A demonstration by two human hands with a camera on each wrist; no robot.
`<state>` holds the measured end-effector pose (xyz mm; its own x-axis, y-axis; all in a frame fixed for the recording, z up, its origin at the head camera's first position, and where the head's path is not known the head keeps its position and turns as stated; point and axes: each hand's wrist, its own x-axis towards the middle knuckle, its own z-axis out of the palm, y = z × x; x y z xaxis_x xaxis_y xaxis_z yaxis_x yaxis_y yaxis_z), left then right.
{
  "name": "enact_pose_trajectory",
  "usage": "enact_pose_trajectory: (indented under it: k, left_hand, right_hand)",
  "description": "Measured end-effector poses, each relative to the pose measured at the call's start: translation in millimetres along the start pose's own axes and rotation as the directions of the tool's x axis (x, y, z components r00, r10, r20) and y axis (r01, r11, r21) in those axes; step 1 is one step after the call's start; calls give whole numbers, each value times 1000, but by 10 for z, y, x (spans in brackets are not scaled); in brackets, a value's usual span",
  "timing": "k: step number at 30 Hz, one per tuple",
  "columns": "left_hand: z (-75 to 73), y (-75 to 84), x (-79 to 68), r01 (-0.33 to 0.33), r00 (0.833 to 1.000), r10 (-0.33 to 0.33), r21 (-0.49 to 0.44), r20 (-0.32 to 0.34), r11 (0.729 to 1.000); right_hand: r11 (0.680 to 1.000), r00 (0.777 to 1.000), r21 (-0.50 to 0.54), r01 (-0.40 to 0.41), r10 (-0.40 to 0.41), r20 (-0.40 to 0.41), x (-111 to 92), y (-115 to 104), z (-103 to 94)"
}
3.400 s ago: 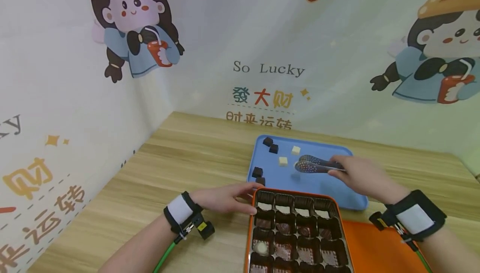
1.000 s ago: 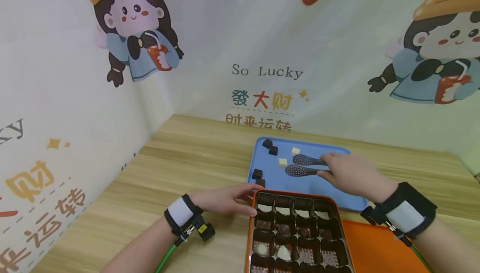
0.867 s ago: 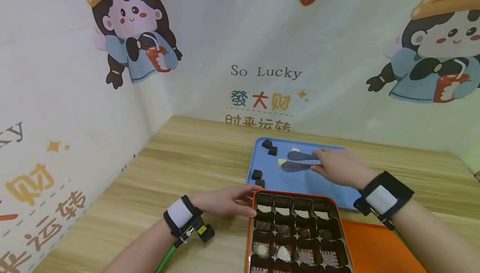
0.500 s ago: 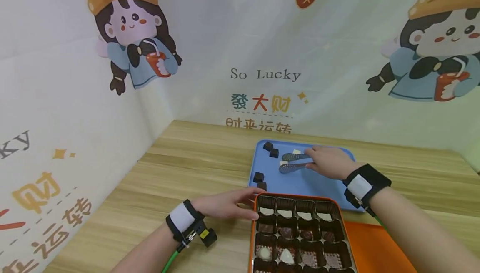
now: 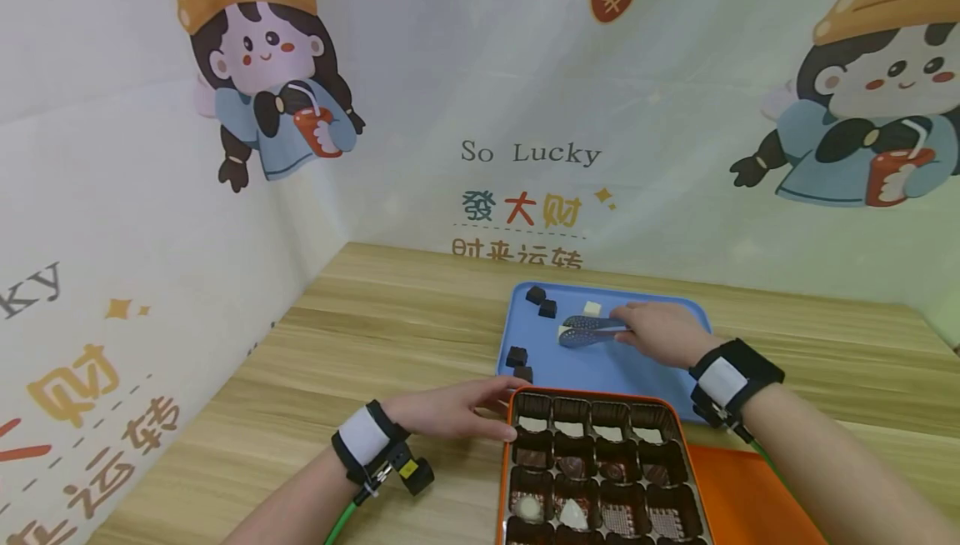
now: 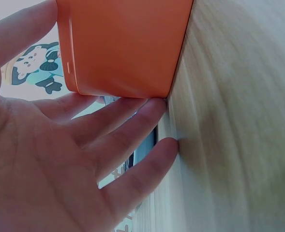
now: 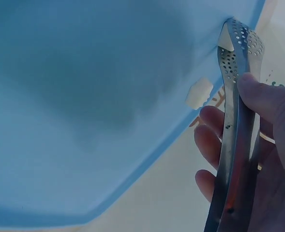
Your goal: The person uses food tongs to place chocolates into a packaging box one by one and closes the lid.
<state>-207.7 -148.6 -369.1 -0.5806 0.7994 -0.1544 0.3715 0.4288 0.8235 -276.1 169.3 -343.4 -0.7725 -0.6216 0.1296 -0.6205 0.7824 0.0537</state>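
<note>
My right hand [image 5: 667, 333] holds perforated metal food tongs [image 5: 585, 337] over the blue tray [image 5: 630, 374]. In the right wrist view a white chocolate piece [image 7: 225, 38] sits between the tong tips. A second white piece [image 5: 592, 308] lies just behind them on the tray. My left hand [image 5: 453, 408], fingers fairly straight, touches the left corner of the orange-rimmed chocolate box [image 5: 503, 487]; in the left wrist view its fingertips lie at the orange box wall [image 6: 123, 48]. White pieces fill the box's back row, dark ones the second. Two pale pieces, one domed [image 5: 528, 508] and one pointed [image 5: 573, 514], occupy the third row.
Dark chocolate pieces [image 5: 536, 295] lie in pairs along the tray's left side. A flat orange panel [image 5: 750, 487] is to the right of the box, partly under the right forearm. A printed curtain [image 5: 420, 112] hangs behind the wooden table [image 5: 360, 303].
A pointed pale piece has appeared in the box's third row. The tongs have moved left, spread, then narrowed around a white piece on the tray. My left hand stays at the box.
</note>
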Motion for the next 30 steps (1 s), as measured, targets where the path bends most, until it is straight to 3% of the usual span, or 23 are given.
enact_pose_trajectory:
  k: [5, 9, 16, 22, 25, 30]
  left_hand:
    - [27, -3, -6, 2, 1000, -2, -5, -6, 1000]
    - [36, 4, -9, 8, 1000, -8, -13, -5, 1000]
    - [20, 6, -5, 15, 1000, -16, -19, -6, 1000]
    - [21, 15, 4, 24, 1000, -24, -21, -9, 999]
    - [8, 32, 2, 28, 1000, -29, -10, -12, 1000]
    - [7, 45, -6, 24, 1000, -24, 6, -12, 1000]
  right_hand:
    - [997, 998, 73, 21, -16, -68, -93, -29, -49]
    - [985, 993, 168, 25, -6, -115, -306, -68, -161]
    - [973, 990, 222, 60, -30, -135, -893, -246, -468]
    - [968, 981, 214, 131, -96, -169, -1408, -446, -552]
    - [975, 986, 192, 111, -84, -145, -1574, -523, -576]
    - [979, 994, 170, 113, -113, -9, -1716, -592, -607]
